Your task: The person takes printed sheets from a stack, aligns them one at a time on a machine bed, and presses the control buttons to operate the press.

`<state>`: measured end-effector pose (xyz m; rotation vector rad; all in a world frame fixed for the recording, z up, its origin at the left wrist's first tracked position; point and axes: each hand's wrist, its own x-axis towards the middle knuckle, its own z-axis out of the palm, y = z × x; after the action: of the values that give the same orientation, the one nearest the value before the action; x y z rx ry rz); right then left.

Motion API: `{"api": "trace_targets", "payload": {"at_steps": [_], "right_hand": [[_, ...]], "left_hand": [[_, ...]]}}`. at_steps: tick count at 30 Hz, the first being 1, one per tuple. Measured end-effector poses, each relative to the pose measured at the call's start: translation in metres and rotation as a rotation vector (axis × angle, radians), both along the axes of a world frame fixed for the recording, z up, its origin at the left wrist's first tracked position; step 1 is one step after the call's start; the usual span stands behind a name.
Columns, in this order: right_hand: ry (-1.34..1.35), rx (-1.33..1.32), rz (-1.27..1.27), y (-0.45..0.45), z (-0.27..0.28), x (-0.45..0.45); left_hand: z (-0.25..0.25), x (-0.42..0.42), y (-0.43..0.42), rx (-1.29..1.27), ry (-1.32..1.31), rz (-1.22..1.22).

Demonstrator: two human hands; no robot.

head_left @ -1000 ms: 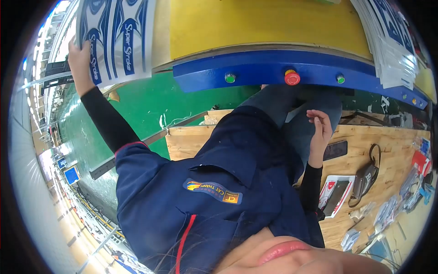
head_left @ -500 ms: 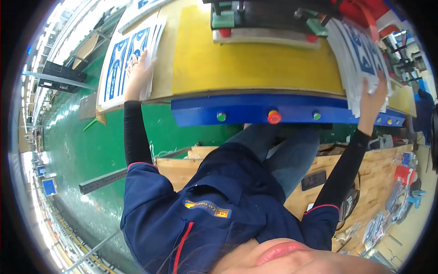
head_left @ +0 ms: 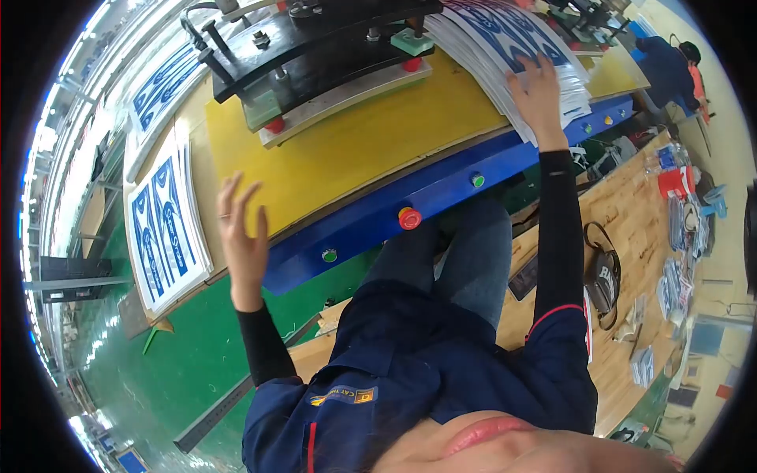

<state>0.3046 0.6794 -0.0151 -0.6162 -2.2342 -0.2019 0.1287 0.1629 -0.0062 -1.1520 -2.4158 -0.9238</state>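
My left hand (head_left: 245, 244) is raised near the left end of the yellow work surface (head_left: 355, 142), with fingers apart and nothing in them. Beside it, on the left, lies a stack of white sheets (head_left: 175, 229) printed in blue. On the right, my right hand (head_left: 539, 102) rests with spread fingers on a thicker, fanned stack of similar blue-printed sheets (head_left: 481, 47). Between the two stacks stands a black press (head_left: 323, 59), its pale metal plate (head_left: 347, 102) just over the yellow surface.
A blue front panel (head_left: 363, 231) carries a red button (head_left: 409, 218) and green buttons (head_left: 330, 255). More printed sheets (head_left: 162, 91) lie at the far left. On the wooden table (head_left: 583, 260) sit a phone (head_left: 523, 277) and a bag (head_left: 603, 276). Another person (head_left: 666, 71) is at the far right.
My left hand has come off the left stack and moved right, towards the yellow surface. My right hand has shifted from the near edge of its stack onto the top. The view has tilted.
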Motion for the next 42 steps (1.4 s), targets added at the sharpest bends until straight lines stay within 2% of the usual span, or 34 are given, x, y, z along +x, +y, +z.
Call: {"api": "trace_targets", "payload": {"at_steps": [4,6,7,10,12,13,14,16,17,18,19,20,22,23,26,28,31,32,33,34,35,39,42], "right_hand": [[-0.112,-0.040,-0.055,0.001,-0.016,-0.012],[-0.112,-0.116,-0.075,-0.016,-0.016,-0.012],[-0.059,-0.019,-0.097,-0.033,-0.011,-0.011],[-0.220,-0.326,-0.202,-0.086,0.021,0.007],[-0.287,-0.334,-0.185,-0.123,0.043,0.026],[-0.309,-0.497,-0.091,-0.152,0.059,0.033],[-0.330,-0.664,0.004,-0.177,0.068,0.040],[-0.235,-0.957,0.495,-0.205,0.046,0.057],[-0.246,-0.952,0.701,-0.212,0.042,0.055],[-0.252,-0.940,0.908,-0.219,0.044,0.050],[-0.346,-0.837,0.766,-0.213,0.037,0.048],[-0.330,-0.680,0.537,-0.201,0.014,0.047],[-0.267,-0.404,0.276,-0.172,-0.028,0.044],[-0.194,-0.505,0.369,-0.166,-0.037,0.041],[-0.297,-0.406,0.457,-0.182,-0.041,0.038],[-0.318,-0.431,0.473,-0.187,-0.037,0.032],[-0.390,-0.547,0.526,-0.186,-0.027,0.026],[-0.389,-0.492,0.546,-0.188,-0.026,0.023],[-0.388,-0.440,0.566,-0.193,-0.025,0.020],[-0.385,-0.387,0.586,-0.197,-0.026,0.016],[-0.376,-0.487,0.596,-0.200,-0.029,0.012],[-0.422,-0.234,0.526,-0.194,-0.030,0.004],[-0.423,-0.227,0.476,-0.187,-0.033,-0.007]], "left_hand": [[-0.019,0.053,0.054,0.079,-0.223,-0.298],[-0.020,0.071,0.075,0.074,-0.222,-0.499],[-0.024,0.079,0.083,0.105,-0.283,-0.565],[-0.031,0.098,0.101,0.149,-0.572,-0.744],[-0.034,0.107,0.110,0.039,-0.750,-0.847],[-0.038,0.115,0.117,0.117,-0.836,-0.881],[-0.042,0.129,0.125,0.287,-1.017,-0.819],[-0.065,0.147,0.133,0.535,-1.290,-0.742],[-0.082,0.150,0.132,0.616,-1.388,-0.738],[-0.085,0.145,0.127,0.578,-1.478,-0.497],[-0.087,0.140,0.120,0.554,-1.570,-0.257],[-0.091,0.139,0.119,0.833,-1.561,-0.114],[-0.083,0.120,0.088,0.789,-1.765,-0.029],[-0.084,0.108,0.069,0.662,-1.799,-0.050],[-0.071,0.088,0.022,0.610,-1.816,0.018],[-0.080,0.064,-0.014,0.467,-1.626,0.096],[-0.044,0.047,-0.032,0.653,-1.503,0.081],[-0.039,0.044,-0.037,0.681,-1.485,0.102],[-0.042,0.034,-0.060,0.470,-1.534,-0.010],[-0.029,0.031,-0.064,0.391,-1.582,0.006],[-0.025,0.031,-0.061,0.416,-1.470,0.045],[-0.056,0.015,-0.056,0.513,-1.028,0.235],[-0.059,-0.003,-0.033,0.346,-0.671,0.272]]}}
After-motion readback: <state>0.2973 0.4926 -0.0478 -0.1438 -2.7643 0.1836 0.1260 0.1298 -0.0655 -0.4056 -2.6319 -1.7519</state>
